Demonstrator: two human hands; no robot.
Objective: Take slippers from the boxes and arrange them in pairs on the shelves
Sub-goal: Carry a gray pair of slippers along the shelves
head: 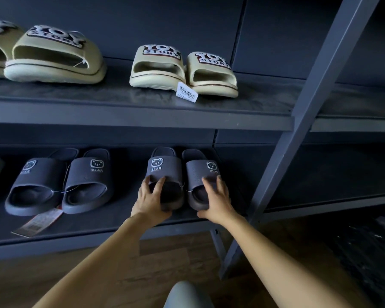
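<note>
Two dark grey "BEAR" slippers stand side by side on the lower shelf (125, 221). My left hand (150, 198) grips the toe end of the left slipper (165, 168), fingers over its strap edge and thumb under the sole. My right hand (216, 198) grips the toe end of the right slipper (201, 172) the same way. A second dark BEAR pair (60, 183) sits further left on this shelf. On the upper shelf (142, 107) stand a beige "TOY STORY" pair (182, 70) and another beige slipper pair (53, 54) at the left.
A slanted grey shelf post (298, 134) runs down just right of my right hand. Price tags hang from the slippers; one tag (37, 222) lies on the lower shelf's front. Wooden floor (176, 252) lies below. A dark crate-like object (369, 247) sits at the lower right.
</note>
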